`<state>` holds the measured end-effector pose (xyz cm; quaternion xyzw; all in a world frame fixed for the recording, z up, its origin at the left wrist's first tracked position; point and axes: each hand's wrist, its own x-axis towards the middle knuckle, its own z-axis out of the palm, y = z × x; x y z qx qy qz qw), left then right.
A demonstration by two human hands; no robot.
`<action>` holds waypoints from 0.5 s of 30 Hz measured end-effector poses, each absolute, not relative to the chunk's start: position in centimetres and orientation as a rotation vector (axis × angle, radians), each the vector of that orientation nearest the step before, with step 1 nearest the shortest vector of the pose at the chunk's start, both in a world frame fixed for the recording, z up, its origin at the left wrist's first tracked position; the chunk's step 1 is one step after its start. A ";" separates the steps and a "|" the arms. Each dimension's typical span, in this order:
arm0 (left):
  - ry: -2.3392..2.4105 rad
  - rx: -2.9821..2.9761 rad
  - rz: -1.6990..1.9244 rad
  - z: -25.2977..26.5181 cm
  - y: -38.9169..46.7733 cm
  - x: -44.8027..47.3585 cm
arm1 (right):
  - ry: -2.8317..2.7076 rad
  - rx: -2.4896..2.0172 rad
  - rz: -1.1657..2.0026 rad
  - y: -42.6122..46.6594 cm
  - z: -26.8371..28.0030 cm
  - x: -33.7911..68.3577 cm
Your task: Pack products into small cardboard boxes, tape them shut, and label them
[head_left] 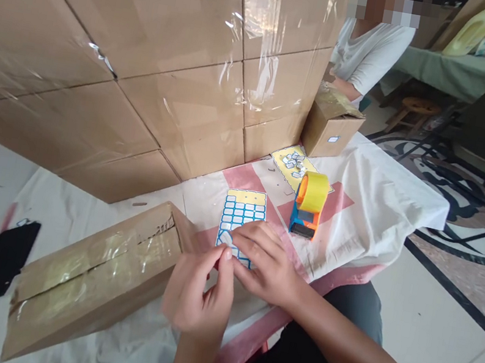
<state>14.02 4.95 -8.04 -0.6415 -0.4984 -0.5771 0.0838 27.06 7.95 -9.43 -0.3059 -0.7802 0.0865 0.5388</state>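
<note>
between a taped carton and tape dispenser, before stacked boxes, the left hand pinches narrow; the right hand spreads over a label sheet.

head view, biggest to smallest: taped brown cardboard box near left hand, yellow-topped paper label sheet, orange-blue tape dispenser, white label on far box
1. Taped brown cardboard box
2. Yellow-topped paper label sheet and orange-blue tape dispenser: unsure, right hand covers part of the sheet
3. Small white label
</note>
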 end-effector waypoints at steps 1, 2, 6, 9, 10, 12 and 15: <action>-1.481 -1.930 -1.703 -8.1 5.0 14.1 | -1.833 -0.736 0.196 8.1 -9.7 27.0; -1.473 -1.949 -1.688 -8.1 5.0 14.2 | -1.809 -0.743 0.193 8.2 -9.8 27.0; -1.418 -2.037 -1.676 -8.1 5.3 14.5 | -1.771 -0.726 0.213 8.5 -10.3 27.0; -1.398 -2.111 -1.704 -8.2 5.3 14.8 | -1.727 -0.691 0.254 8.4 -10.2 27.0; -1.396 -2.125 -1.709 -8.3 5.2 14.9 | -1.708 -0.673 0.272 8.5 -10.1 26.9; -1.391 -2.129 -1.713 -8.6 4.8 14.9 | -1.675 -0.638 0.334 8.5 -9.8 26.8; -1.399 -2.083 -1.718 -8.7 4.1 13.8 | -1.612 -0.653 0.491 8.9 -9.6 26.5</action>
